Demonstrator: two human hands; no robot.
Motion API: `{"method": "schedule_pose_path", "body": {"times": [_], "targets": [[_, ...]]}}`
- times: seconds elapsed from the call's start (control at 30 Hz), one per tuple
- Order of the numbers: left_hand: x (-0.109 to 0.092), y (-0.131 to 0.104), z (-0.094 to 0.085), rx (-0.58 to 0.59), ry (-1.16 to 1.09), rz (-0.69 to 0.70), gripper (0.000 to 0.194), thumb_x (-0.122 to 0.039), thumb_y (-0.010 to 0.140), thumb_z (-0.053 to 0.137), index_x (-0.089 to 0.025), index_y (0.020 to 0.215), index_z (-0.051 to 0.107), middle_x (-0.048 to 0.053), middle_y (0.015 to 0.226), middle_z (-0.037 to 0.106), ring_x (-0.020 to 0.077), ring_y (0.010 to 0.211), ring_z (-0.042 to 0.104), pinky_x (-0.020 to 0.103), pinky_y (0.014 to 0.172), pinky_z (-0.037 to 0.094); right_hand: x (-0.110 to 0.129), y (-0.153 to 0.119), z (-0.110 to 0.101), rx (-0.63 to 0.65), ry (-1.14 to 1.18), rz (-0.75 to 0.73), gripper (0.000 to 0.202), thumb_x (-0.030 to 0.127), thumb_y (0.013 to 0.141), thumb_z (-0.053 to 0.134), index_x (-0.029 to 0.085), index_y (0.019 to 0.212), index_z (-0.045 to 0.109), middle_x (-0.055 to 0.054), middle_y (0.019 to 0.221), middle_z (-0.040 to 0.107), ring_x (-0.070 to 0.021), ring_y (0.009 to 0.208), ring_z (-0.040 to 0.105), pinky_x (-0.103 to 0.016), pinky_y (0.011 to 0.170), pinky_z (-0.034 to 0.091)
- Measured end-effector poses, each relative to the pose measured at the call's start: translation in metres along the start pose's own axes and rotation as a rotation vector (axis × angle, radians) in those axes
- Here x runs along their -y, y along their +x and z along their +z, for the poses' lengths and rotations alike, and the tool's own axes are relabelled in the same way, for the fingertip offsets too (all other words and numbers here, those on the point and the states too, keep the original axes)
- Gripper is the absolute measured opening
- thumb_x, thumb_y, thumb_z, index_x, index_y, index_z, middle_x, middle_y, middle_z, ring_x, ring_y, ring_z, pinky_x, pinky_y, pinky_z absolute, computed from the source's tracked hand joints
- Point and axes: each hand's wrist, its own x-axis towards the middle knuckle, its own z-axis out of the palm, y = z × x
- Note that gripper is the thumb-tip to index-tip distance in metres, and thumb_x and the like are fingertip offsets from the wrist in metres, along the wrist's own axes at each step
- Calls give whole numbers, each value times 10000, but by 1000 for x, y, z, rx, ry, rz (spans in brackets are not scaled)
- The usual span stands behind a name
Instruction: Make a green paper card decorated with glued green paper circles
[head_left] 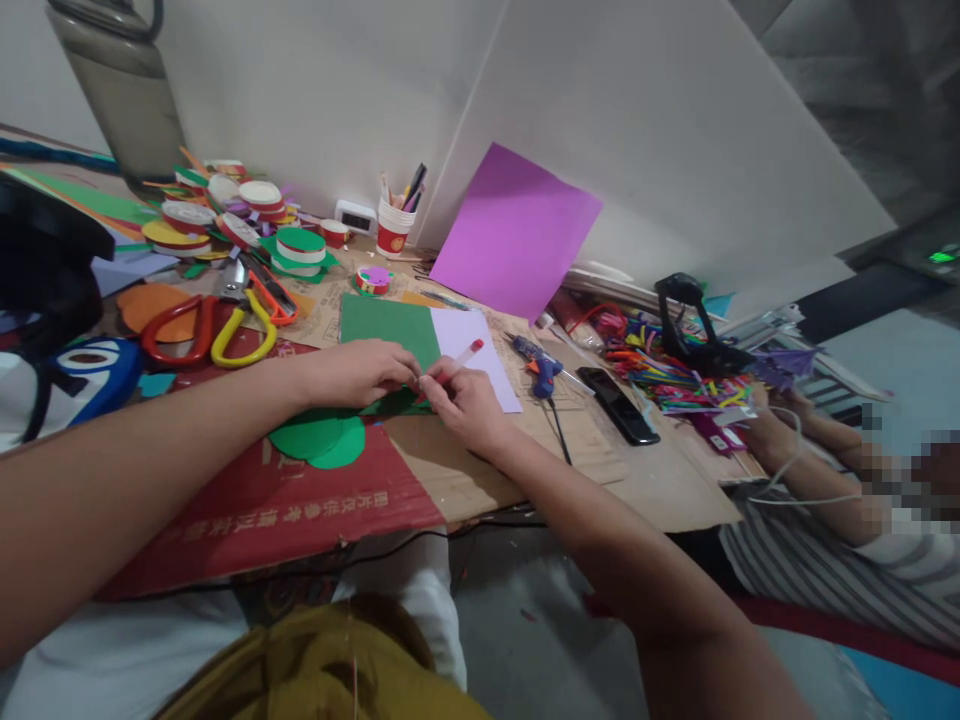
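Note:
My right hand [472, 408] is closed round a red pen [466, 356], whose clear barrel and red end stick up above the fingers. My left hand [367, 373] comes in from the left with its fingers bent together, their tips meeting those of my right hand. What the left fingers hold is hidden. Both hands are over the lower edge of a dark green paper sheet [390, 325]. A pale lilac sheet [469, 335] lies against it on the right. Round green paper pieces [322, 440] lie below my left wrist on a red cardboard [300, 510].
Scissors with red and yellow handles [244, 335] lie left, before a pile of paper-ring crafts [259, 205]. A blue glue gun [541, 365] and a black phone [619, 405] lie right. A purple sheet [517, 230] leans on the wall. Another person's arm [795, 450] reaches in.

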Motion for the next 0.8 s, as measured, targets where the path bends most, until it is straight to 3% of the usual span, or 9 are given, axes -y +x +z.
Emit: {"method": "schedule_pose_path", "body": {"times": [0.4, 0.63, 0.8], "targets": [[-3, 1, 0, -14, -57, -19, 222, -200, 911, 498, -155, 992, 699, 95, 973, 680, 197, 936, 607, 289, 812, 449, -1, 1, 9, 45, 6, -66, 308, 350, 948, 431, 172, 757, 593, -61, 817, 661, -133, 698, 606, -250, 681, 460], [-5, 1, -2, -30, -35, -36, 187, -140, 857, 537, -159, 910, 715, 72, 883, 681, 178, 849, 610, 269, 755, 450, -2, 3, 11, 27, -8, -112, 319, 351, 946, 432, 169, 734, 585, -64, 796, 656, -133, 671, 596, -253, 663, 459], [-6, 0, -3, -20, -27, -14, 235, -57, 834, 527, -135, 965, 705, 89, 966, 692, 187, 934, 601, 289, 835, 452, -2, 2, 9, 25, -24, -93, 328, 351, 949, 418, 167, 736, 587, -63, 772, 647, -138, 658, 588, -267, 656, 453]]}}
